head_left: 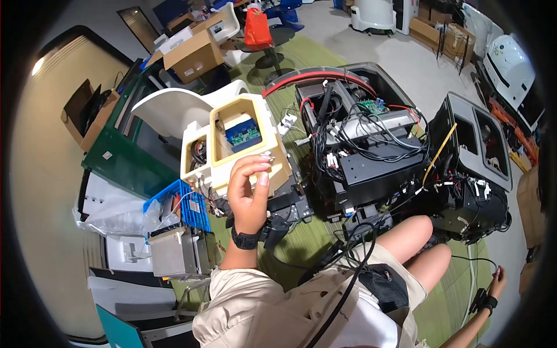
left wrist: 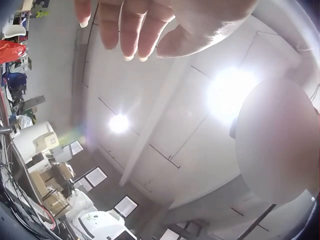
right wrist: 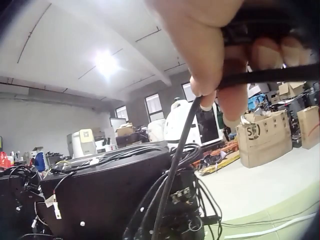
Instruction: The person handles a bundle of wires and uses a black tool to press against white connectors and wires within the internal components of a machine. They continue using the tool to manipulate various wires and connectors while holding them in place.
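My left hand (head_left: 248, 188) is raised in front of a cream-coloured plastic housing (head_left: 278, 174) with a green circuit board (head_left: 243, 136) inside. Its fingers are loosely bent, and the left wrist view shows the thumb apart from the fingers (left wrist: 131, 30) with nothing held. Far out to the right, my right hand (head_left: 496, 282) pinches a black cable (right wrist: 182, 135) between thumb and fingers. From the pinch, one stretch of the cable hangs down past a black metal box (right wrist: 110, 195), while another crosses the palm side.
An opened black machine (head_left: 377, 162) with tangled cables stands ahead, and a grey-framed unit (head_left: 464, 145) stands right of it. A blue crate (head_left: 194, 211) sits at left. More black cable (head_left: 351, 278) runs across my lap. Cardboard boxes (right wrist: 265, 140) stand beyond the right hand.
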{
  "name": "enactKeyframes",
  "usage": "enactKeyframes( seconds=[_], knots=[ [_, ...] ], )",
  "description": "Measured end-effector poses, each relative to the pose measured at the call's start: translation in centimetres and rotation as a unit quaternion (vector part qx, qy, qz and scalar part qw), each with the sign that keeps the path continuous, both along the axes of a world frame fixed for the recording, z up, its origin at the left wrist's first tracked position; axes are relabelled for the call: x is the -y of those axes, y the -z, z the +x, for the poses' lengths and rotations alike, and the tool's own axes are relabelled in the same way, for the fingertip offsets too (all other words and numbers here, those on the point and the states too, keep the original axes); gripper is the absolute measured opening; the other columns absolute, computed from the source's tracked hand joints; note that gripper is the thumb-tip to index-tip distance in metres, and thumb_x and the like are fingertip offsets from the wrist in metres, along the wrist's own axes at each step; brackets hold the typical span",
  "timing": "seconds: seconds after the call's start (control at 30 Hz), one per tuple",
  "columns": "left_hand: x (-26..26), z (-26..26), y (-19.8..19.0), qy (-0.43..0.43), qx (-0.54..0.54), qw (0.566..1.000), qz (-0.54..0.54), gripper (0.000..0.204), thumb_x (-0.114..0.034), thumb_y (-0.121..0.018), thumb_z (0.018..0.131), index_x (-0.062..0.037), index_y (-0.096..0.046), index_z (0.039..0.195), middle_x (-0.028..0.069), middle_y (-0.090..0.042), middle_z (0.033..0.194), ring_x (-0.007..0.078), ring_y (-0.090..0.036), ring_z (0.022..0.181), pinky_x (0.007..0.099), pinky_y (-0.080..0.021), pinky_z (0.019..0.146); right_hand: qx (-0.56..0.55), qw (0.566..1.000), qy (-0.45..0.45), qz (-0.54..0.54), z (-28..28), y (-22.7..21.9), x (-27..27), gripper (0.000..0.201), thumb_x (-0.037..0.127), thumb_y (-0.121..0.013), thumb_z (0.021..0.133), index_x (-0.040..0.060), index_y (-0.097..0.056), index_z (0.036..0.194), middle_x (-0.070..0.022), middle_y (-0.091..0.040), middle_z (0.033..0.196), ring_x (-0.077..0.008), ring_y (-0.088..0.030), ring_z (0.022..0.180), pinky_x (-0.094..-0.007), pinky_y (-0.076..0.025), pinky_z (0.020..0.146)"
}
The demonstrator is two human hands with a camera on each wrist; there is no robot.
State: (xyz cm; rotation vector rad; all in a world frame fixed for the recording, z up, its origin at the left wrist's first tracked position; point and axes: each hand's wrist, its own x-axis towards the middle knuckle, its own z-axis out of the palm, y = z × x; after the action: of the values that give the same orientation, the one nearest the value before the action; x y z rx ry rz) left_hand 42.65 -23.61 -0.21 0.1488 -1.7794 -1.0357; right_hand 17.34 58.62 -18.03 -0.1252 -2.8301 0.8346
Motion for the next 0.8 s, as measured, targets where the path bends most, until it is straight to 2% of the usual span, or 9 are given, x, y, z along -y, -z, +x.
enactKeyframes(
  seconds=[0.07, 0.13, 0.33, 0.43, 0.5, 0.6, 0.67, 0.73, 0.8],
  knots=[
    [0.3, 0.4, -0.4, 0.002, -0.005, 1.0, -0.018, 0.011, 0.0, -0.057, 0.084, 0.0001, -0.06, 0.095, 0.0138, -0.06, 0.104, 0.0224, -0.057, 0.1, 0.0339, -0.044, 0.091, 0.044, 0.998, 0.031, -0.032, 0.3, -3.3, 6.9, 0.033, 0.028, -0.05, 0.099, 0.0023, -0.06, 0.118, -0.0034, -0.056, 0.083, -0.012, -0.048, 0.071, -0.0251, -0.04, 0.067],
    [0.6, 0.5, -0.6, 0.009, -0.012, 1.0, -0.017, 0.011, -0.001, -0.057, 0.084, 0.0001, -0.059, 0.095, 0.0139, -0.06, 0.104, 0.0225, -0.057, 0.1, 0.0343, -0.044, 0.091, 0.042, 0.999, 0.008, -0.03, -0.4, -4.5, 9.0, 0.035, 0.031, -0.048, 0.1, 0.0033, -0.059, 0.118, -0.0037, -0.059, 0.089, -0.0122, -0.051, 0.077, -0.0246, -0.04, 0.067],
    [1.2, -1.1, 0.3, 0.073, 0.012, 0.997, 0.0, 0.012, -0.007, -0.058, 0.086, -0.0002, -0.06, 0.096, 0.0138, -0.061, 0.104, 0.0234, -0.058, 0.099, 0.0352, -0.044, 0.092, -0.164, 0.981, -0.082, -0.059, -1.3, -6.1, 13.9, 0.032, 0.026, -0.045, 0.102, 0.0024, -0.058, 0.118, -0.005, -0.059, 0.099, -0.0122, -0.051, 0.084, -0.0254, -0.041, 0.07],
    [0.0, -3.5, 1.7, 0.181, 0.054, 0.981, 0.043, 0.014, -0.009, -0.058, 0.087, -0.0014, -0.061, 0.098, 0.0126, -0.062, 0.105, 0.0239, -0.058, 0.101, 0.0358, -0.044, 0.092, -0.132, 0.983, -0.098, -0.086, 1.3, -11.6, 21.7, 0.027, 0.022, -0.043, 0.102, -0.0006, -0.057, 0.106, -0.0053, -0.057, 0.095, -0.0127, -0.05, 0.082, -0.0251, -0.042, 0.07],
    [-1.1, -5.3, 2.5, 0.251, 0.087, 0.964, 0.019, 0.017, -0.009, -0.059, 0.086, -0.0021, -0.062, 0.101, 0.0118, -0.062, 0.105, 0.0241, -0.058, 0.101, 0.0358, -0.044, 0.092, -0.239, 0.953, -0.18, -0.041, 1.9, -13.8, 25.7, 0.025, 0.019, -0.04, 0.103, -0.0002, -0.052, 0.092, -0.0054, -0.053, 0.087, -0.0122, -0.048, 0.077, -0.0238, -0.04, 0.066],
    [-2.9, -7.6, 3.2, 0.375, 0.132, 0.918, 0.005, 0.023, -0.011, -0.058, 0.088, -0.0012, -0.061, 0.108, 0.0129, -0.063, 0.109, 0.0253, -0.059, 0.105, 0.0371, -0.044, 0.093, -0.177, 0.949, -0.251, -0.074, 1.9, -16.1, 29.3, 0.025, 0.016, -0.037, 0.103, 0.0011, -0.047, 0.085, -0.0043, -0.047, 0.079, -0.0107, -0.043, 0.07, -0.0227, -0.037, 0.061],
    [-4.2, -8.6, 4.0, 0.433, 0.133, 0.891, 0.015, 0.027, -0.009, -0.061, 0.086, -0.0004, -0.061, 0.111, 0.0134, -0.063, 0.109, 0.027, -0.059, 0.105, 0.0386, -0.044, 0.094, -0.181, 0.946, -0.261, -0.068, 0.7, -16.7, 31.7, 0.025, 0.016, -0.038, 0.102, 0.0001, -0.047, 0.084, -0.0031, -0.046, 0.075, -0.009, -0.039, 0.065, -0.0228, -0.032, 0.058],
    [-5.0, -9.2, 4.5, 0.461, 0.14, 0.876, -0.007, 0.028, -0.008, -0.063, 0.084, -0.0002, -0.061, 0.112, 0.0125, -0.065, 0.107, 0.0279, -0.06, 0.102, 0.039, -0.045, 0.091, -0.081, 0.966, -0.234, -0.069, 0.1, -19.1, 33.9, 0.023, 0.015, -0.04, 0.101, -0.0016, -0.052, 0.09, -0.0055, -0.054, 0.082, -0.0104, -0.048, 0.072, -0.0223, -0.038, 0.064],
    [-5.5, -9.4, 5.1, 0.496, 0.126, 0.859, 0.01, 0.029, -0.007, -0.063, 0.084, -0.0006, -0.061, 0.112, 0.0116, -0.066, 0.104, 0.0274, -0.061, 0.099, 0.0385, -0.046, 0.089, -0.13, 0.953, -0.269, -0.059, -1.2, -20.6, 36.2, 0.018, 0.011, -0.042, 0.1, -0.0021, -0.054, 0.094, -0.0081, -0.058, 0.091, -0.0124, -0.052, 0.08, -0.0231, -0.041, 0.07]
  ],
)
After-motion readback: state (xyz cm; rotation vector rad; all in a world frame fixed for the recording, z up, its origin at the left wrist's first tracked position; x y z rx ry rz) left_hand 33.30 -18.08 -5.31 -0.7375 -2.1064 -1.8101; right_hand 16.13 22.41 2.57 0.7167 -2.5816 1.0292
